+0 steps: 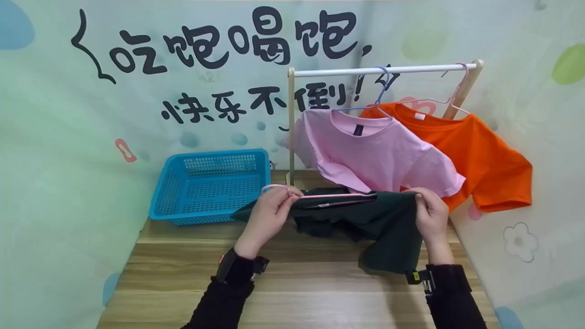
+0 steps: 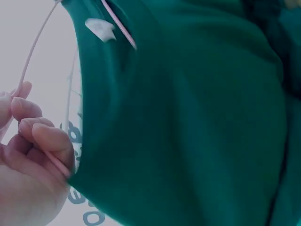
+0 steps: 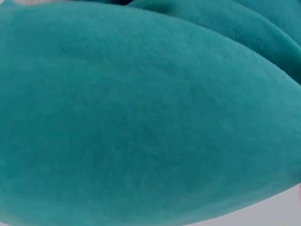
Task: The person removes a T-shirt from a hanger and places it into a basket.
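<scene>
A dark green T-shirt (image 1: 397,224) hangs in folds between the two hands, above the table. My left hand (image 1: 269,212) grips a pink hanger (image 1: 338,196) near its hook, and the hanger's bar runs into the shirt's neck opening. In the left wrist view, curled fingers (image 2: 49,136) hold the thin hanger beside the collar, where a white label (image 2: 100,29) shows. At the shirt's right shoulder, my right hand (image 1: 432,214) pinches the cloth between thumb and fingers. Green cloth (image 3: 141,117) fills the right wrist view and hides that hand there.
Behind the hands stands a rack with a white rail (image 1: 338,71). From it hang a pink T-shirt (image 1: 365,151) on a blue hanger (image 1: 380,93) and an orange T-shirt (image 1: 493,160) on a pink hanger. A blue basket (image 1: 160,194) sits at the back left of the wooden table (image 1: 183,265).
</scene>
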`<act>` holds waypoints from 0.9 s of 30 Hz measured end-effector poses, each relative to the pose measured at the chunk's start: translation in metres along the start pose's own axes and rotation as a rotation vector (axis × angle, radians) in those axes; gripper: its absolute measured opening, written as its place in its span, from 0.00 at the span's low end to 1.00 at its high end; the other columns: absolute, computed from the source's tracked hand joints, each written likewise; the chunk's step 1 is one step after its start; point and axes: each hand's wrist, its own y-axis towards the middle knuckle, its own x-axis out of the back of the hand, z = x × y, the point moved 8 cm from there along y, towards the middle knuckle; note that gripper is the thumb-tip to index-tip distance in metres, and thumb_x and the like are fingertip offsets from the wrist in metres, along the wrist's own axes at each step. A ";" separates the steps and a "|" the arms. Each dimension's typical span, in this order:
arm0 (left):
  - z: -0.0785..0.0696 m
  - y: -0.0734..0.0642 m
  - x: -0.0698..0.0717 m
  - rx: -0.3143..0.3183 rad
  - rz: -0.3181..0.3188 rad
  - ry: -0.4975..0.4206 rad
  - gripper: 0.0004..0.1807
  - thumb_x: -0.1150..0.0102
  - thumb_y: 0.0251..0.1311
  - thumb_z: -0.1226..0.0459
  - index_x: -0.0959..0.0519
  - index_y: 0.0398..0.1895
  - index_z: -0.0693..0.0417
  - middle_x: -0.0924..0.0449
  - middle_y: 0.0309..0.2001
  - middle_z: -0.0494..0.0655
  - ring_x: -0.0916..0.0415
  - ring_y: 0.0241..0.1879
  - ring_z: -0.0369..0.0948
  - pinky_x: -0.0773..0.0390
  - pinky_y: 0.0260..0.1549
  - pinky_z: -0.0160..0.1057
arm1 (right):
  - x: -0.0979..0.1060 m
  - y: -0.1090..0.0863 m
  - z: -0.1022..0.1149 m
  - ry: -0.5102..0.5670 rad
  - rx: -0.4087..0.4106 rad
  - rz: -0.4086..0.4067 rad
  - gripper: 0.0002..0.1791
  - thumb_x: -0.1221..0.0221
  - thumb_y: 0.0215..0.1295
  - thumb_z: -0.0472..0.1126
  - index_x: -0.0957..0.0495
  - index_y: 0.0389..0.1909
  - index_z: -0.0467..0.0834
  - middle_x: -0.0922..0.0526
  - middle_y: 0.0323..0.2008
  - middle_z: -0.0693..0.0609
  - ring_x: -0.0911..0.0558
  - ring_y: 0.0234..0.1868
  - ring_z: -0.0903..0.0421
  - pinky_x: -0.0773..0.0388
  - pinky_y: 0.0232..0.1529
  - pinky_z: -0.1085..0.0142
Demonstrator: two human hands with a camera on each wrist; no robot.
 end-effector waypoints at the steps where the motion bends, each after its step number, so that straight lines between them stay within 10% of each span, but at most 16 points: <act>1: 0.003 -0.001 0.002 0.007 0.000 -0.001 0.03 0.42 0.68 0.67 0.19 0.38 0.57 0.15 0.41 0.46 0.20 0.47 0.42 0.25 0.49 0.45 | 0.001 -0.001 -0.006 -0.030 -0.039 -0.012 0.07 0.47 0.63 0.17 0.21 0.34 0.26 0.18 0.32 0.34 0.24 0.38 0.71 0.30 0.50 0.78; 12: 0.021 -0.008 0.016 0.104 -0.063 -0.084 0.07 0.46 0.70 0.65 0.18 0.40 0.56 0.23 0.30 0.46 0.29 0.29 0.40 0.30 0.30 0.38 | -0.008 -0.029 -0.089 -0.209 -0.432 0.051 0.10 0.47 0.74 0.34 0.20 0.43 0.30 0.17 0.43 0.34 0.21 0.44 0.40 0.29 0.52 0.67; 20: 0.029 -0.014 -0.002 0.117 0.018 0.069 0.06 0.44 0.70 0.65 0.19 0.38 0.58 0.16 0.39 0.47 0.22 0.40 0.44 0.27 0.43 0.44 | -0.043 -0.037 -0.083 -0.161 -0.366 0.346 0.10 0.42 0.70 0.32 0.18 0.49 0.35 0.17 0.48 0.39 0.21 0.49 0.42 0.30 0.58 0.52; 27: 0.035 -0.017 -0.018 0.151 0.076 0.138 0.04 0.43 0.68 0.67 0.19 0.39 0.55 0.16 0.41 0.46 0.23 0.50 0.47 0.30 0.57 0.48 | -0.052 -0.032 -0.056 0.026 -0.188 0.409 0.20 0.45 0.66 0.26 0.22 0.59 0.37 0.19 0.55 0.41 0.23 0.55 0.43 0.36 0.62 0.73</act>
